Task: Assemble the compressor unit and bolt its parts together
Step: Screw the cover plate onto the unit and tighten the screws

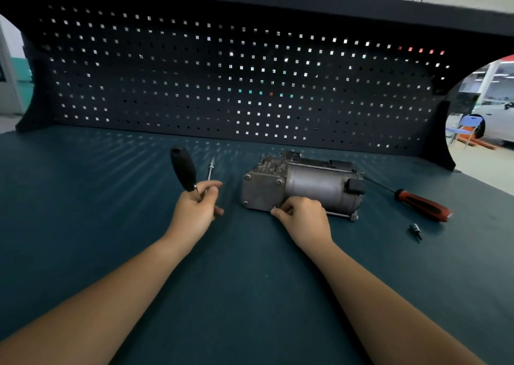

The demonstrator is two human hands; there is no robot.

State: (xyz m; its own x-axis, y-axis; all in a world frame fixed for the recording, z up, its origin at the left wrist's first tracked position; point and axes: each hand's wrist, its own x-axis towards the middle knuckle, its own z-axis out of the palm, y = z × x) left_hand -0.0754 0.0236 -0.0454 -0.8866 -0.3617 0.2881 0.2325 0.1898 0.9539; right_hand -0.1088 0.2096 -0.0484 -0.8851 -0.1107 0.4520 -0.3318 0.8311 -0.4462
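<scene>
The compressor (pixel 300 186) lies on its side on the dark green worktop (pixel 250 281), just past the hands and slightly right of centre. Its square end plate faces left and its round body runs off to the right.

The right hand (pixel 303 217) rests against the compressor's near side. Its fingers are curled, and thumb and forefinger pinch a small bright piece (pixel 274 208) at the plate's lower near corner; it is too small to identify.

The left hand (pixel 194 209) is just left of the compressor and not touching it. It grips a black-handled driver (pixel 183 170), handle up, together with a thin metal rod (pixel 210 170).

A red-and-black screwdriver (pixel 422 204) lies to the right of the compressor, with a small bit (pixel 415 229) near it. A perforated back panel (pixel 222 72) stands behind.
</scene>
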